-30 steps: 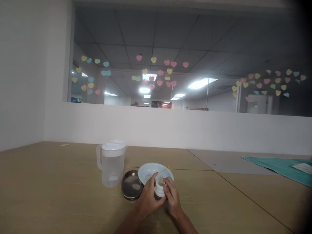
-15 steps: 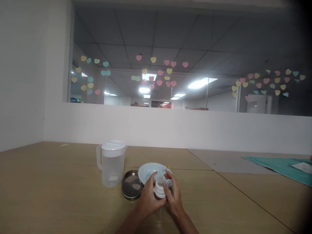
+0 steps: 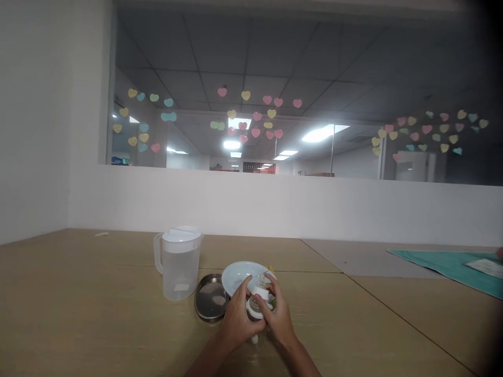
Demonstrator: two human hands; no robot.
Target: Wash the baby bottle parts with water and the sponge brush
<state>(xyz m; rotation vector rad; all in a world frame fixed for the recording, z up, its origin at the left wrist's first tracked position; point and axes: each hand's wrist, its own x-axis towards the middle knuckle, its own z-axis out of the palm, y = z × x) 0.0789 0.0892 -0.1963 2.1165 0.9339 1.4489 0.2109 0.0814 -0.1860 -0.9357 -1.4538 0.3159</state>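
My left hand is closed around a baby bottle with a white collar at its neck. Between the fingers of my right hand is a white screw ring with a clear teat on top. The ring sits tilted just above the bottle's open neck. Most of the bottle's body is hidden by my hands. Just beyond my fingers stands a white bowl with a thin utensil in it. An oval metal dish lies left of my left hand.
A lidded clear plastic pitcher of water stands at left. On the right, a teal cloth carries a white packet. Something yellow shows behind the bowl. A wall with a window closes off the table's far side.
The white ring with the teat has come up off the bottle's neck in my right hand and now tilts. My left hand keeps its hold on the bottle.
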